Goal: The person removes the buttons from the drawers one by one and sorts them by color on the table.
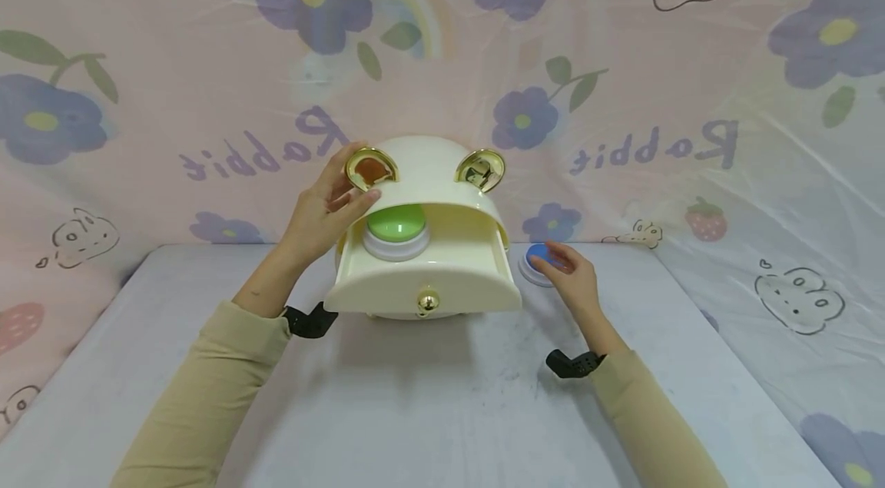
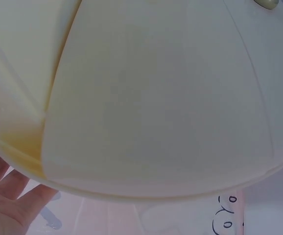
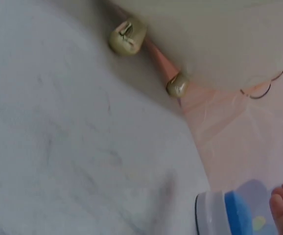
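A cream drawer box point(image 1: 425, 165) with gold ears stands mid-table, its drawer point(image 1: 470, 284) pulled out toward me. Inside the drawer, on the left, sits a green push button point(image 1: 397, 224) on a white base. My left hand point(image 1: 314, 215) holds the box's upper left side, thumb at the front edge by the ear and fingers behind it. A blue push button point(image 1: 540, 253) with a white base rests on the table right of the box. Over it is my right hand point(image 1: 575, 284); in the right wrist view its fingertips point(image 3: 281, 208) are apart from the blue top.
A gold knob point(image 1: 428, 301) sits on the drawer front. Small gold feet point(image 3: 128, 37) carry the box above the white table point(image 1: 442, 411). Behind the table hangs a pink cloth point(image 1: 429, 88) printed with flowers and rabbits. Black wrist mounts point(image 1: 574, 363) are on both arms.
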A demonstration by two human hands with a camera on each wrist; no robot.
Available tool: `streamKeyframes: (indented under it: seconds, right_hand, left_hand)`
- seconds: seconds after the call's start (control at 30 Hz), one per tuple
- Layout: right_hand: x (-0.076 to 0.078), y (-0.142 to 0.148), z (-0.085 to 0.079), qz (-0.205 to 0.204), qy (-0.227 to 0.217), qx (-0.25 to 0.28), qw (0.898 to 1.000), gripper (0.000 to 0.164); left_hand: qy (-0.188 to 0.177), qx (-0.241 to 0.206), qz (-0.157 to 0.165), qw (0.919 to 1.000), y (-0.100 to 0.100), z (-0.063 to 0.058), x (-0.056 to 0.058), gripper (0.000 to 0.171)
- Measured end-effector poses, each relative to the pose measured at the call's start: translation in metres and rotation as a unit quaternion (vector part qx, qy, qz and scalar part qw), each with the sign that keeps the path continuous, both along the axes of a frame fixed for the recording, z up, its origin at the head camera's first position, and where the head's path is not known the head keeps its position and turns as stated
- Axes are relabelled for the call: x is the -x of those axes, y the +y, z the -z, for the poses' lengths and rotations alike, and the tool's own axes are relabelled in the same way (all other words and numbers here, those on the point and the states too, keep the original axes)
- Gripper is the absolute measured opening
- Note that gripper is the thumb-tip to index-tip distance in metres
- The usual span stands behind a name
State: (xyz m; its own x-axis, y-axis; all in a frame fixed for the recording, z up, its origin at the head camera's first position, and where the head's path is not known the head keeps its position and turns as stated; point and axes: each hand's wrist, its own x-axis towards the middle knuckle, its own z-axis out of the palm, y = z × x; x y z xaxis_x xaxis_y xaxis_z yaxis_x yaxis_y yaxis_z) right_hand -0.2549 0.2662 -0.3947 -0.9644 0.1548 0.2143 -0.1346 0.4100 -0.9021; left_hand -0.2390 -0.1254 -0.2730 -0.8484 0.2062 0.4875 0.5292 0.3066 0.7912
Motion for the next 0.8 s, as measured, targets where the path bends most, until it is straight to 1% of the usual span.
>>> streamKeyframes:
  seconds: [0.2, 0.3, 0.4, 0.63, 0.8]
  right_hand:
    - [-0.008, -0.012, -0.01, -0.021, 0.038, 0.011, 0.999, 0.048]
    - [-0.012, -0.018, -0.016, -0.033, 0.056, 0.012, 0.998, 0.045]
    - [-0.017, -0.023, -0.023, -0.049, 0.071, 0.024, 0.996, 0.043]
    - [-0.028, -0.033, -0.035, -0.066, 0.084, 0.044, 0.993, 0.038]
    - [-0.033, -0.037, -0.04, -0.083, 0.092, 0.053, 0.991, 0.038]
  left_hand:
    - [0.003, 0.0, 0.0, 1.0, 0.0, 0.001, 0.0, 0.064]
    - [0.005, -0.001, -0.001, 1.0, 0.0, 0.001, 0.0, 0.064]
    - [0.002, 0.0, -0.004, 1.0, 0.0, 0.001, 0.0, 0.064]
    - [0.0, 0.004, -0.006, 1.0, 0.0, 0.001, 0.0, 0.065]
    - [-0.002, 0.006, -0.007, 1.0, 0.0, 0.001, 0.0, 0.065]
